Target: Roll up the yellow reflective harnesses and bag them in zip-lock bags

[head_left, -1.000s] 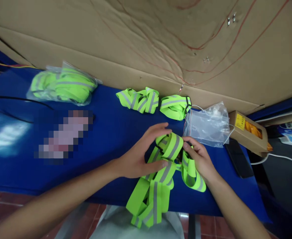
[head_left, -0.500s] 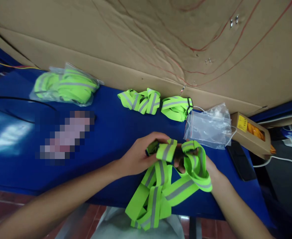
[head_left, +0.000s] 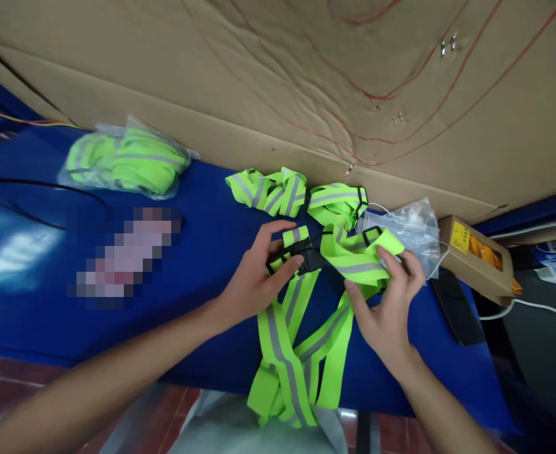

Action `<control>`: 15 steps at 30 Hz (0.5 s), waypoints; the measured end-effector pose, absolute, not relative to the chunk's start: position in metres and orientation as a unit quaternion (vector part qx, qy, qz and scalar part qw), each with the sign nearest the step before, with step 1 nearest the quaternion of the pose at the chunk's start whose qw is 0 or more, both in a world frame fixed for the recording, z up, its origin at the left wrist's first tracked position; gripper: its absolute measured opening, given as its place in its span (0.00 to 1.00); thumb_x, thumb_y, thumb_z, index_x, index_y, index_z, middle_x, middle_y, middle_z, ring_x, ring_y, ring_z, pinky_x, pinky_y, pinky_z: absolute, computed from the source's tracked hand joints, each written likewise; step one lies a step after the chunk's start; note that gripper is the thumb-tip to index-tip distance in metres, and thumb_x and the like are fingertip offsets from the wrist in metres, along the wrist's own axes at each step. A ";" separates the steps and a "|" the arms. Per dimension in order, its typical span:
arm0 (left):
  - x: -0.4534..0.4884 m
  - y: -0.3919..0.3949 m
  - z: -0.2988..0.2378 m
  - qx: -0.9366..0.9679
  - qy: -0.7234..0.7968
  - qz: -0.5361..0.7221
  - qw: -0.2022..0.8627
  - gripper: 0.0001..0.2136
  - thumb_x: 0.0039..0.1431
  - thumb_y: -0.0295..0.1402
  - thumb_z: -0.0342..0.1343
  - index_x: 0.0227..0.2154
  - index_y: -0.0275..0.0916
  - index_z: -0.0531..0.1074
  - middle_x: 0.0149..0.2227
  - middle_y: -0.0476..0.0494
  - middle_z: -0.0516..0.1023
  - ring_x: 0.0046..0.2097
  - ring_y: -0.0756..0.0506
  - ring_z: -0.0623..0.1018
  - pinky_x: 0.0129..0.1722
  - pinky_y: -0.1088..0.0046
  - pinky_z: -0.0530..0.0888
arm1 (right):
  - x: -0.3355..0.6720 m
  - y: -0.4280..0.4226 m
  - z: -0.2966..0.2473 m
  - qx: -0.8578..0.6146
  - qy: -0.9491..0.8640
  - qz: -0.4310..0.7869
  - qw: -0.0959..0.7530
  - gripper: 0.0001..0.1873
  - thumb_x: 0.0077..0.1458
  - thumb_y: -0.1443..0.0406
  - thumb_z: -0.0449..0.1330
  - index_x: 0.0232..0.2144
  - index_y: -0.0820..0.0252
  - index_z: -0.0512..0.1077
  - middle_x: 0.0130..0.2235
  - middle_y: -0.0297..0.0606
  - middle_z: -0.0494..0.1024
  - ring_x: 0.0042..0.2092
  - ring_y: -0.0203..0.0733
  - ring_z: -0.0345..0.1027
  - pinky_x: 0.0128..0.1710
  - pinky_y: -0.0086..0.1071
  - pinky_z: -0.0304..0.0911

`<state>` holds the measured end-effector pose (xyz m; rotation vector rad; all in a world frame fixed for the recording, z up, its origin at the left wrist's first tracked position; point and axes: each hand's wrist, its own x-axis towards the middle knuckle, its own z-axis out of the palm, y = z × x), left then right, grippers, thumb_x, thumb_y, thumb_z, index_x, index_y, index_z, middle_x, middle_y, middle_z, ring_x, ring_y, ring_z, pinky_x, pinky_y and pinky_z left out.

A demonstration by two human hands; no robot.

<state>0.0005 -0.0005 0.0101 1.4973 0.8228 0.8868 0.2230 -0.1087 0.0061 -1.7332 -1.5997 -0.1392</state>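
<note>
Between my hands lies a neon-green reflective strap [head_left: 280, 343] with grey stripes, its loops hanging over the table's front edge. My left hand [head_left: 261, 271] is closed on the strap's black buckle [head_left: 310, 257], thumb on top. My right hand [head_left: 391, 302] grips a folded part of the same strap between thumb and fingers; a black slider [head_left: 371, 236] shows on that fold. Just behind my hands sit two more green straps, a loosely folded one [head_left: 268, 192] and a rolled bundle [head_left: 335, 205].
A bag of green straps [head_left: 129, 161] lies at the back left. Clear plastic bags [head_left: 414, 230], a brown box [head_left: 479, 252] and a black phone [head_left: 457, 307] are at the right. Cardboard [head_left: 211, 113] stands behind the blue table [head_left: 202, 252]; a blurred patch covers something left.
My hands have moved apart and slightly farther from my body. The black buckle now shows, and the strap's right part has been spread out while its loops hang in a new shape.
</note>
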 end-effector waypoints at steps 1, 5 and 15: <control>-0.001 -0.001 0.010 0.649 0.349 0.378 0.560 0.23 0.67 0.38 0.60 0.61 0.45 0.60 0.44 0.45 0.81 0.36 0.50 0.79 0.34 0.77 0.74 | 0.227 -0.107 0.007 -0.682 -0.619 -0.046 0.387 0.30 0.62 0.56 0.64 0.63 0.54 0.65 0.62 0.50 0.62 0.66 0.59 0.57 0.63 0.55 0.59; -0.004 0.001 0.007 0.672 0.347 0.360 0.546 0.22 0.69 0.40 0.59 0.62 0.44 0.63 0.49 0.41 0.80 0.44 0.45 0.81 0.37 0.75 0.74 | 0.254 -0.093 0.007 -0.710 -0.547 0.078 0.436 0.11 0.69 0.57 0.55 0.45 0.56 0.73 0.40 0.38 0.77 0.43 0.46 0.73 0.47 0.42 0.69; -0.006 0.000 0.015 0.709 0.254 0.311 0.580 0.20 0.69 0.37 0.57 0.61 0.42 0.65 0.47 0.41 0.79 0.45 0.44 0.80 0.42 0.70 0.76 | 0.225 -0.110 0.018 -0.530 -0.788 -0.138 0.282 0.34 0.59 0.61 0.68 0.65 0.46 0.62 0.58 0.47 0.75 0.61 0.61 0.68 0.61 0.54 0.58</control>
